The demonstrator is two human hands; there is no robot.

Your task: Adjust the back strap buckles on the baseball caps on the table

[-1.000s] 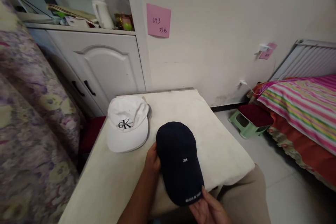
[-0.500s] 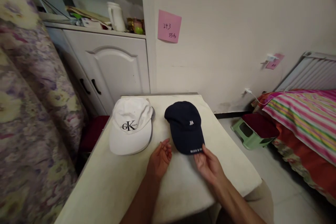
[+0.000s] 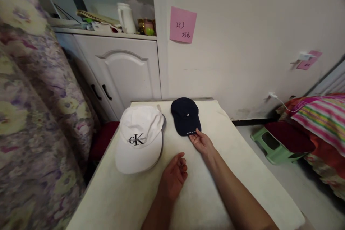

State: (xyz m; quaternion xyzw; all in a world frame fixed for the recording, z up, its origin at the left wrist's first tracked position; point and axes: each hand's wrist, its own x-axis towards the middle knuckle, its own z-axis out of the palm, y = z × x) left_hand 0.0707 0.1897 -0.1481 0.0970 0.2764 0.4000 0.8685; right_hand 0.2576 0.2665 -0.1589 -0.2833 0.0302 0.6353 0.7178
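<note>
A navy baseball cap (image 3: 185,115) with small white lettering on its front and brim is near the far edge of the table. My right hand (image 3: 201,142) grips its brim, thumb on top and fingers underneath. Left of it lies a white baseball cap (image 3: 140,133) with black letters, its brim facing me. Between the white cap and my right forearm is my left hand (image 3: 175,174). It holds nothing; its fingers are loosely curled and the thumb stands apart. Neither cap is touched by the left hand.
The pale table (image 3: 215,194) stands against the wall and a white cabinet (image 3: 124,68). A floral curtain (image 3: 35,115) hangs at the left beside a dark red seat (image 3: 107,134). On the right are a green stool (image 3: 283,143) and a bed with a striped cover (image 3: 323,118).
My right hand has moved the navy cap away from me, toward the far table edge. My left hand stays near the table's middle, its fingers more curled. The view has shifted slightly right.
</note>
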